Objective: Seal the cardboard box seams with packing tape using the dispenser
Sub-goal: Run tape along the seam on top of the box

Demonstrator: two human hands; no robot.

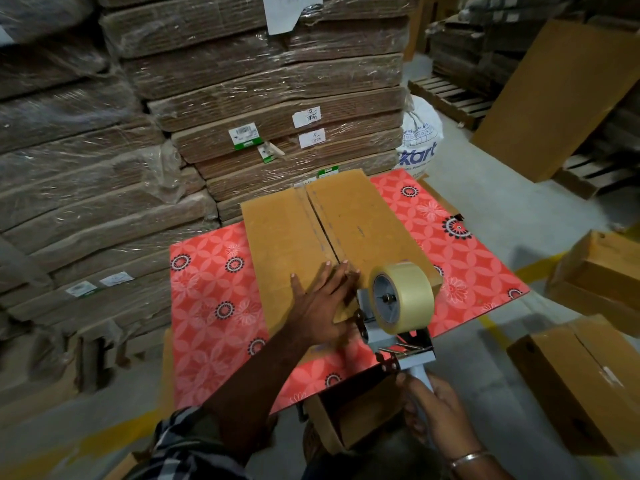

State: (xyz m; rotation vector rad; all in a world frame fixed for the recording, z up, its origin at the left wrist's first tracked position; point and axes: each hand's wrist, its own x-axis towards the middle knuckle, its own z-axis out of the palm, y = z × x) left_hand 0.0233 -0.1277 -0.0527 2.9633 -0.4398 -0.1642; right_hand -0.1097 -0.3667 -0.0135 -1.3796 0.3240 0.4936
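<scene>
— On top of the bench (214,299), what do you see?
— I see a flat cardboard box (311,233) lying on the red flowered cover of the bench. Its two top flaps meet in a centre seam (320,226) that runs away from the person.
— Where are the hands?
— Left hand (323,303) is open and lies flat on the near end of the box, just beside the seam, fingers spread and pressing down. It holds nothing. Right hand (434,410) is closed around the grey handle of the tape dispenser (398,327).
— And the dispenser, where is it?
— It is at the near edge of the box, just to the right of the left hand. The front part is low at the box edge, but I cannot tell if it touches the cardboard. A big roll of clear packing tape (403,296) sits on it, tilted a little.
— Anything else around?
— Behind the bench stand high stacks of flattened cartons (263,81) wrapped in plastic film, with small paper labels. A white sack (420,140) with blue letters is at the right of the stacks. More brown boxes (575,386) lie on the floor to the right, and a metal bangle (469,457) is on the right wrist
</scene>
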